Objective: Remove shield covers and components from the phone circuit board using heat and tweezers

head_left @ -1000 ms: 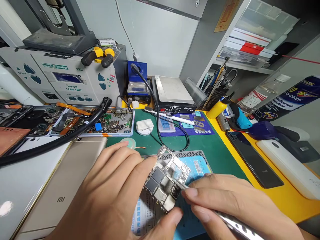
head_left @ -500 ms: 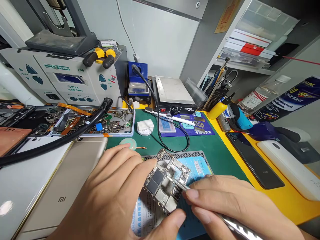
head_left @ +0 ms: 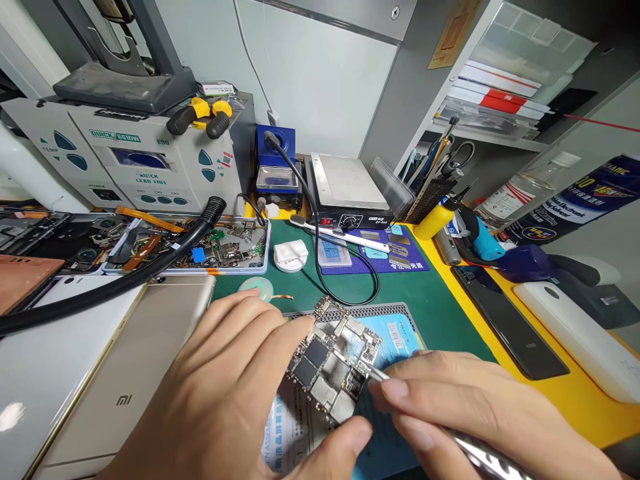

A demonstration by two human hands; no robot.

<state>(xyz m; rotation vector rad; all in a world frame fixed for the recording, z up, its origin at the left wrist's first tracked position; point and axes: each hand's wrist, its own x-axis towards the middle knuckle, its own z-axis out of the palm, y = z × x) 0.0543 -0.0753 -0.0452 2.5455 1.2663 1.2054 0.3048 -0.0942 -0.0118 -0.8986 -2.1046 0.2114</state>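
A small circuit board [head_left: 327, 367] with dark chips and silvery shields is tilted between the thumb and fingers of my left hand [head_left: 225, 387]. My right hand [head_left: 465, 407] pinches a slim silver metal tool [head_left: 480, 453], whose thin tip lies over the right part of the board. Whether the tip touches the board is too small to tell. Under the board are a blue pad [head_left: 395, 427] and a printed sheet, partly hidden by my hands.
A gold phone [head_left: 135, 360] lies at the left, below a tray of board parts [head_left: 235, 250]. Behind stand a hot air station [head_left: 160, 160] and a heating plate [head_left: 350, 183]. A toothbrush [head_left: 350, 238] and black cable lie mid-table; a black phone [head_left: 510, 327] rests right.
My right hand and the tool have shifted slightly to the right, and the tip has moved from the board's middle towards its right side. My left hand and the board stay nearly still.
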